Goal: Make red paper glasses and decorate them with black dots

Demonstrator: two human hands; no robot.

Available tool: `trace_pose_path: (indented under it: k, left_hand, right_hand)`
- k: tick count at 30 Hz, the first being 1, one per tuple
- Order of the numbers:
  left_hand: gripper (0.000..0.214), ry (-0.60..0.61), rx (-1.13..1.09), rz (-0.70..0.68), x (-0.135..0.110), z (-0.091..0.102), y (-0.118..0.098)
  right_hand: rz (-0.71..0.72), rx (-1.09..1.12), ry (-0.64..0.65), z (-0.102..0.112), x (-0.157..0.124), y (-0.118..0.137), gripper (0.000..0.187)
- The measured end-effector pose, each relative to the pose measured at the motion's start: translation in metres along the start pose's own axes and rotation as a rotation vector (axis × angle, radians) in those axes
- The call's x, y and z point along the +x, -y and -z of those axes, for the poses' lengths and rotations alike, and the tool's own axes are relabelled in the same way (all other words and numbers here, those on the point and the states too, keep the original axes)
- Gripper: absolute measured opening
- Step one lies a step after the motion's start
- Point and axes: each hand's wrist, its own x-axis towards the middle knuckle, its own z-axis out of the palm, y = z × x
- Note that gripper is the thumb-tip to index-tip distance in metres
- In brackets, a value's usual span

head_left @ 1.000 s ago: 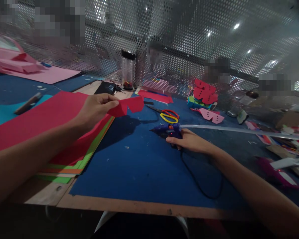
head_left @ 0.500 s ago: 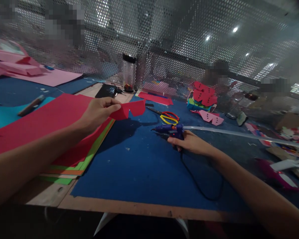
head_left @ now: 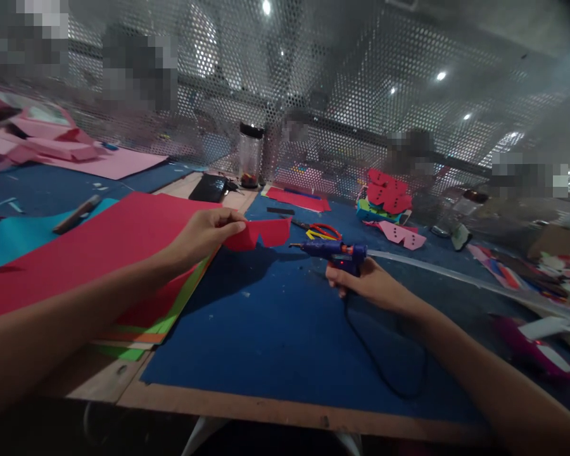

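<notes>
Between thumb and fingers, my left hand (head_left: pixel 213 229) pinches a red paper cutout (head_left: pixel 274 232) with a notch in its lower edge, held above the blue work mat (head_left: pixel 266 335). My right hand (head_left: pixel 361 282) is wrapped round the grip of a blue glue gun (head_left: pixel 335 249), with a small red light lit on its body. The gun's nozzle points left and lies close to the right end of the cutout; whether they touch I cannot tell. A long clear glue stick (head_left: pixel 422 263) runs out of the gun's back. Behind the nozzle lie scissors (head_left: pixel 325 232) with red and yellow handles.
Stacked coloured paper (head_left: pixel 118 237) lies under my left forearm. At the back stand a clear jar (head_left: pixel 251 158) and a pile of red dotted cutouts (head_left: pixel 388 192), with a pink cutout (head_left: pixel 399 234) before it. Paper scraps (head_left: pixel 558 269) fill the right side. The gun's cord (head_left: pixel 375 361) loops across the mat.
The glue gun has come up and turned more level, its nozzle nearer the red cutout. The cutout has tilted slightly in my left hand. The whole view has shifted a little.
</notes>
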Motion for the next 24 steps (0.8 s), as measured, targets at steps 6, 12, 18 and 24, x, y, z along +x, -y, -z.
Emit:
trace_pose_path:
  k: [6,12,18,24]
  left_hand:
    - [0.021,0.134,0.03,-0.017,-0.006,-0.008,-0.001]
    - [0.022,0.169,0.055,-0.01,-0.012,-0.012,-0.01]
    - [0.025,0.206,0.028,-0.024,-0.014,-0.014,-0.01]
    - [0.027,0.246,0.017,-0.024,-0.015,-0.014,-0.009]
  right_hand:
    - [0.052,0.066,-0.013,-0.002,-0.002,0.003,0.035]
    - [0.05,0.062,-0.014,-0.005,-0.002,0.001,0.035]
    - [0.048,0.058,0.014,-0.008,-0.004,0.002,0.034]
    - [0.05,0.049,0.01,-0.009,-0.003,0.002,0.035]
